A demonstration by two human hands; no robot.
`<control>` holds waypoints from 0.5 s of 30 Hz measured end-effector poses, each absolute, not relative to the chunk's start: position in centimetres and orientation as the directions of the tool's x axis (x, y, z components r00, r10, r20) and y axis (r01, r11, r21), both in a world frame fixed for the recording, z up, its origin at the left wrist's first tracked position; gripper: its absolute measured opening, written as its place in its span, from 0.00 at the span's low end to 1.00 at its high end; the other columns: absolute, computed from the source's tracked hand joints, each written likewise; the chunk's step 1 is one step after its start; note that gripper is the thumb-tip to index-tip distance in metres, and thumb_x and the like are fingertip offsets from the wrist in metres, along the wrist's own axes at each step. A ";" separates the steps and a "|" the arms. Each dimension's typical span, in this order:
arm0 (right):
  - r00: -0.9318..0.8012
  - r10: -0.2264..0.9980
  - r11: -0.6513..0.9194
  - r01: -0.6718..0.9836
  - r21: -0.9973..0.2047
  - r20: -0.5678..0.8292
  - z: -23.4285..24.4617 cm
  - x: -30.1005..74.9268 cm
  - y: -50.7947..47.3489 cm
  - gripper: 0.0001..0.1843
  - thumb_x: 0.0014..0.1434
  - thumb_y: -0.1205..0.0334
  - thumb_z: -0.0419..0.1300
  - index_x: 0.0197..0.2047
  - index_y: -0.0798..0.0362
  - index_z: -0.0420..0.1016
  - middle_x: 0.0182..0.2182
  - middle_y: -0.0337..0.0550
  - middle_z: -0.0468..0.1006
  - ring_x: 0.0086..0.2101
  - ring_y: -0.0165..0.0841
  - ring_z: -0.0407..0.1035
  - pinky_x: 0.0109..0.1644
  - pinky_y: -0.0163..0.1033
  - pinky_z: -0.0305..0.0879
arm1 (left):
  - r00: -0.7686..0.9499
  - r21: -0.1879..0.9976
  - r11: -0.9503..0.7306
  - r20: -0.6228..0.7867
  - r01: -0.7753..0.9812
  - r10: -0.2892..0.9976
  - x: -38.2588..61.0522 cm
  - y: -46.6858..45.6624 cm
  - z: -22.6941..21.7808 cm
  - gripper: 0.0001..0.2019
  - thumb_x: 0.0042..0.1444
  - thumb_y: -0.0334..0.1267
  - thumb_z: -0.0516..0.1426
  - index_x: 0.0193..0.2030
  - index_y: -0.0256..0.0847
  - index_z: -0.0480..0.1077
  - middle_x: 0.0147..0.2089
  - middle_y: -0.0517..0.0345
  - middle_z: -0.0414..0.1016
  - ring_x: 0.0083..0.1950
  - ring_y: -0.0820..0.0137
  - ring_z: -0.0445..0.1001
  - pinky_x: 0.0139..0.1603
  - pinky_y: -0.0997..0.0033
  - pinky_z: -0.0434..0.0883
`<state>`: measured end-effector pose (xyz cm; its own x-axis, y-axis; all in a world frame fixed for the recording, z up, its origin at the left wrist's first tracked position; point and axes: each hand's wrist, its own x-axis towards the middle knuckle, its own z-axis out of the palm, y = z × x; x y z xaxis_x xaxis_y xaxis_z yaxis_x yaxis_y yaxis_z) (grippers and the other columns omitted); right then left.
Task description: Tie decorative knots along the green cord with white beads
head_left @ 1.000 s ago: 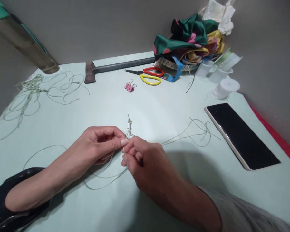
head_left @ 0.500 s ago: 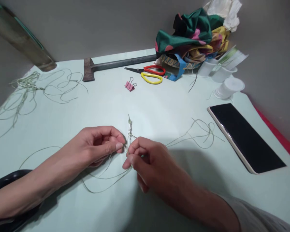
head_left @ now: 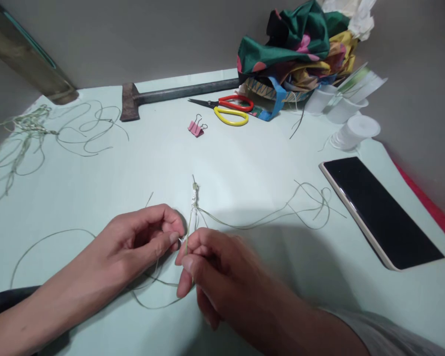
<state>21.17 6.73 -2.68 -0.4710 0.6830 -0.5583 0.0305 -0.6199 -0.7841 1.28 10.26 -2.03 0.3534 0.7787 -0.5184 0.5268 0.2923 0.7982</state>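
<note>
A short knotted length of green and white cord [head_left: 195,196] lies upright on the table in front of me, with loose strands running from its lower end. My left hand [head_left: 141,242] is closed, thumb and forefinger pinching a white strand [head_left: 182,240] just left of the knots. Close beside it, my right hand [head_left: 222,272] pinches a green strand [head_left: 189,230] that runs down from the knotted part. Below both hands the cord loops [head_left: 152,306] over the table. Another pair of thin green strands [head_left: 241,227] stretches right and ends in a tangle.
Behind lie a pink binder clip [head_left: 196,127], scissors [head_left: 222,110] with red and yellow handles, and a hammer [head_left: 185,91]. A phone [head_left: 381,212] and white spools [head_left: 356,131] are at right, near bundled fabric [head_left: 292,49]. Tangled green cord [head_left: 33,123] sits far left.
Both hands have moved down toward me, away from the knotted part, and more of the strands between it and my fingers shows. The camera view has shifted slightly.
</note>
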 end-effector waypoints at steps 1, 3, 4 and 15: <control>-0.482 0.682 -0.619 0.020 -0.785 -0.550 -2.7 21.2 6.7 0.06 0.61 0.70 0.54 0.34 0.52 0.68 0.25 0.28 0.72 0.18 0.18 0.60 0.22 0.26 0.56 | 0.346 0.801 0.296 -0.514 0.520 0.785 1.2 10.0 -2.0 0.19 0.65 0.59 0.57 0.37 0.45 0.72 0.31 0.60 0.74 0.34 0.66 0.70 0.33 0.71 0.65; -0.506 0.680 -0.630 -0.034 -0.775 -0.531 -2.6 21.1 6.5 0.07 0.61 0.71 0.54 0.33 0.52 0.68 0.26 0.30 0.73 0.18 0.18 0.60 0.22 0.26 0.56 | 0.322 0.797 0.335 -0.533 0.503 0.783 1.0 9.3 -2.0 0.20 0.66 0.61 0.56 0.38 0.46 0.72 0.31 0.61 0.73 0.34 0.67 0.69 0.33 0.71 0.63; -0.517 0.671 -0.643 -0.049 -0.764 -0.532 -2.6 21.1 6.4 0.07 0.62 0.70 0.54 0.33 0.52 0.69 0.26 0.31 0.73 0.18 0.18 0.60 0.22 0.26 0.56 | 0.305 0.788 0.367 -0.552 0.494 0.776 1.0 8.9 -1.9 0.21 0.65 0.62 0.57 0.37 0.46 0.73 0.31 0.61 0.73 0.34 0.67 0.68 0.33 0.70 0.63; -0.597 0.572 -0.663 0.067 -0.746 -0.563 -3.0 20.9 5.7 0.08 0.63 0.65 0.56 0.32 0.49 0.71 0.17 0.30 0.64 0.19 0.25 0.60 0.23 0.28 0.56 | 0.203 0.730 0.586 -0.671 0.352 0.713 1.5 7.4 -0.8 0.25 0.55 0.68 0.65 0.31 0.47 0.79 0.28 0.62 0.73 0.33 0.69 0.71 0.34 0.74 0.67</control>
<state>20.93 5.75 -3.03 -0.5969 0.5719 -0.5626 0.0674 -0.6631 -0.7455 1.48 7.40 -0.85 0.2028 0.7134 -0.6708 0.3517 0.5862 0.7298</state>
